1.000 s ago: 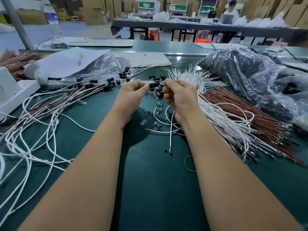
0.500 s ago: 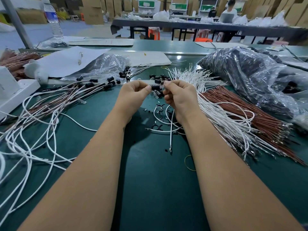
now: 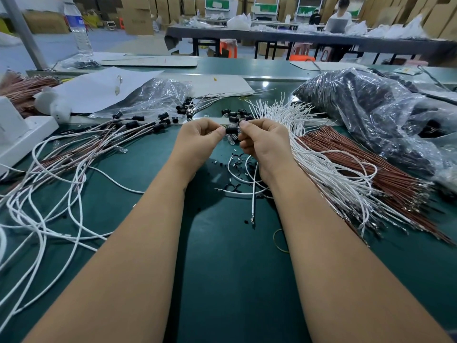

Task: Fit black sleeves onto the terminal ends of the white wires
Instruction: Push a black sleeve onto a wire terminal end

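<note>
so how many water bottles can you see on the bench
1. The water bottle stands upright at the far left of the bench, behind the white paper sheet. Others could be hidden behind the plastic bags.

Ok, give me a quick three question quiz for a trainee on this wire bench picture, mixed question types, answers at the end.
1. True or false: the left hand and the right hand both pinch the same black sleeve.
2. Multiple choice: the brown wire bundle beside the fanned white wires lies on which side of the hands? A) the person's left B) the person's right C) under the forearms
3. Fill in: loose black sleeves lie on the green mat just ______ the hands.

Key: 1 true; 2 B; 3 beyond
</note>
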